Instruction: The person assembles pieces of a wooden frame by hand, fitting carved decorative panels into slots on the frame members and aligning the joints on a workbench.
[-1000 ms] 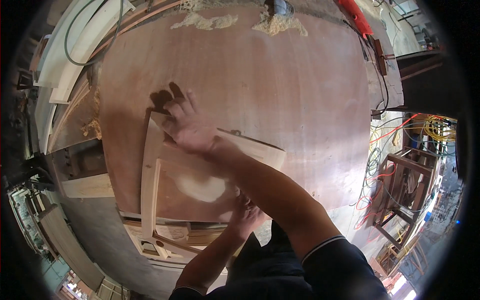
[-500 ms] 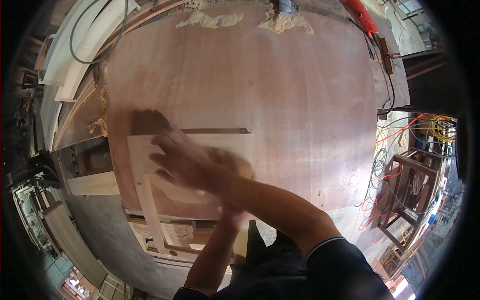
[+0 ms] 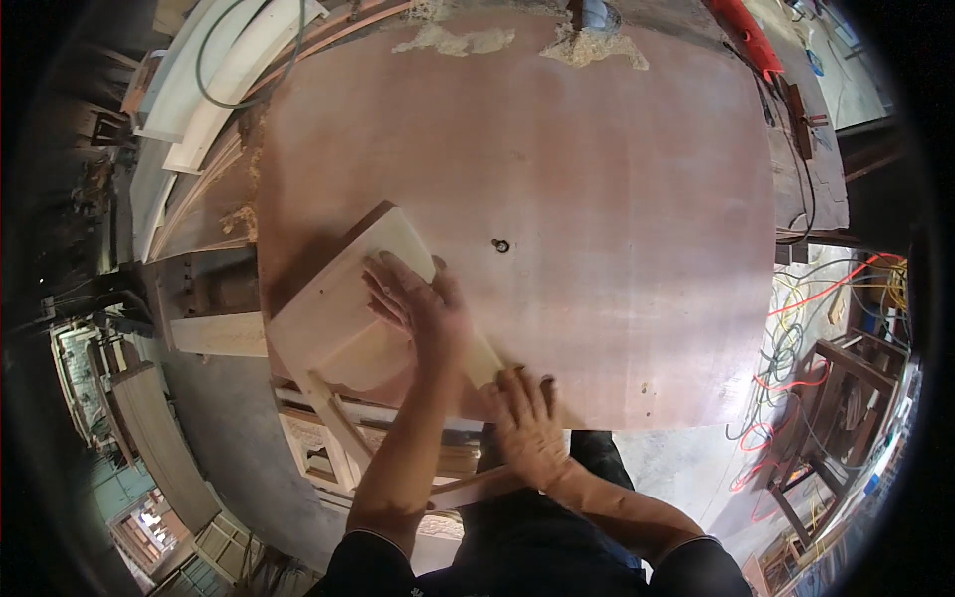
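Observation:
A pale wooden frame (image 3: 333,294), with a broad top board and a curved inner edge, lies slantwise on the table, its near end past the table's front edge. My left hand (image 3: 428,313) rests on the broad board, fingers spread and thumb near its right edge. Lower right, my right hand (image 3: 532,428) lies over the frame's right rail (image 3: 485,363) with fingers stretched out; its palm side is hidden. Just right of the frame, a small round dark metal piece (image 3: 501,246) shows on the tabletop.
The reddish-brown tabletop (image 3: 617,189) stretches ahead. Sawdust (image 3: 597,48) lies along its far edge, and long pale boards (image 3: 214,109) stand at far left. A red tool (image 3: 744,40) is at far right. Cables (image 3: 786,289) and a wooden stand (image 3: 846,388) occupy the floor on the right.
The frame has turned from square with the table to slantwise. My crossed, blurred forearms have come apart; my right hand has moved down and right to the rail.

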A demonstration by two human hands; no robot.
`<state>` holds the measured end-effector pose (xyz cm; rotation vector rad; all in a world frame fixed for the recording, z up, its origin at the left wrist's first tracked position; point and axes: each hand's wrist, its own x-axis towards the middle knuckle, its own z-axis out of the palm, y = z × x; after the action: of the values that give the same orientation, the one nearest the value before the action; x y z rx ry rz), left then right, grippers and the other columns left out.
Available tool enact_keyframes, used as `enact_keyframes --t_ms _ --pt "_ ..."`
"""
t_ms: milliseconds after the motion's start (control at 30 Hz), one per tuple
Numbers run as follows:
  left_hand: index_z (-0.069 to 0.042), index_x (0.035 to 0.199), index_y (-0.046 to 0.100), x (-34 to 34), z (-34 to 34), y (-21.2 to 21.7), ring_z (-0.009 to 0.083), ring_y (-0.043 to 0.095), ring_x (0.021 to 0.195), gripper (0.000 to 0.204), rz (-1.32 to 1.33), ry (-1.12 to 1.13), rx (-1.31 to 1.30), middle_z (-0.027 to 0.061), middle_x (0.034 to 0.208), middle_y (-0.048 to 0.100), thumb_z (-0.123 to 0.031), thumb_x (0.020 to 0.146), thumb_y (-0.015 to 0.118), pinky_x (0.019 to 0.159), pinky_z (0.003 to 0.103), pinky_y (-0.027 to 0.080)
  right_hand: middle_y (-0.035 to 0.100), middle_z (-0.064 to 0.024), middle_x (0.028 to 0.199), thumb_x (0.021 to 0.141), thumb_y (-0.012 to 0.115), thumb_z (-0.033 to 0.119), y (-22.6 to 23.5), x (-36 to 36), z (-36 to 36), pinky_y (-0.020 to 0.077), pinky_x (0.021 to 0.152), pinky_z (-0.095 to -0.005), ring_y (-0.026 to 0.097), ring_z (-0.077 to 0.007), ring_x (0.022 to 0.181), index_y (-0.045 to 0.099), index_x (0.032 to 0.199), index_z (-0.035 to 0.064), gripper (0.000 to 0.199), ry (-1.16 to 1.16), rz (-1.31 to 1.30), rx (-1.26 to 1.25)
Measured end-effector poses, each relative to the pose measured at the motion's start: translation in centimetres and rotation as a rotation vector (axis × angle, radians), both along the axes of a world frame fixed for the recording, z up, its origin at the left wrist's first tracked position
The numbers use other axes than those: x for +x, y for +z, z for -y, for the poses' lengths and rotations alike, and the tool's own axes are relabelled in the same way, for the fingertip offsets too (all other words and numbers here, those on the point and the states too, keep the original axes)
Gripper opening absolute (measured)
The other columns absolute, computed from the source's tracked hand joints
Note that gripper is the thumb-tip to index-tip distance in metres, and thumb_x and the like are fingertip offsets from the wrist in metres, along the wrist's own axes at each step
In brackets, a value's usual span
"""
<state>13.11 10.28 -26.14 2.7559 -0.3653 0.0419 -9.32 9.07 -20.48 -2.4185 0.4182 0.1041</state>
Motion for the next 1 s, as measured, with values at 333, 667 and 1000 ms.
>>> enact_keyframes --t_ms 333,667,1000 --pt "0.000 0.161 0.023 4.1 -5.7 3.9 0.0506 0.041 0.141 0.092 0.027 -0.525 0.098 0.0274 0.158 0.041 -0.057 0.098 0.058 0.117 0.066 0.025 0.048 -0.0173 0.157 0.078 0.073 0.024 2.6 -4.3 14.8 0.0347 0.112 -0.0584 0.049 -0.0364 0.138 0.062 0.142 0.0213 0.065 0.109 0.065 -0.174" --pt "0.004 0.162 0.016 -9.1 -1.7 5.2 0.0511 0.034 0.133 0.136 -0.204 -0.476 0.231 0.0337 0.152 0.033 -0.057 0.065 0.089 0.109 0.067 0.026 0.057 -0.0154 0.147 0.080 0.069 0.001 0.6 -15.7 20.6 0.0438 0.096 -0.0513 0.058 -0.0372 0.117 0.064 0.141 0.0257 0.066 -0.004 0.114 -0.296" --pt "0.003 0.162 0.017 -8.8 -0.1 5.6 0.0478 0.030 0.137 0.133 -0.296 -0.476 0.233 0.0314 0.156 0.026 -0.054 0.065 0.090 0.112 0.063 0.023 0.059 -0.0161 0.145 0.081 0.072 0.005 0.0 -15.9 21.2 0.0436 0.095 -0.0512 0.058 -0.0364 0.116 0.062 0.143 0.0255 0.065 -0.033 0.167 -0.321"
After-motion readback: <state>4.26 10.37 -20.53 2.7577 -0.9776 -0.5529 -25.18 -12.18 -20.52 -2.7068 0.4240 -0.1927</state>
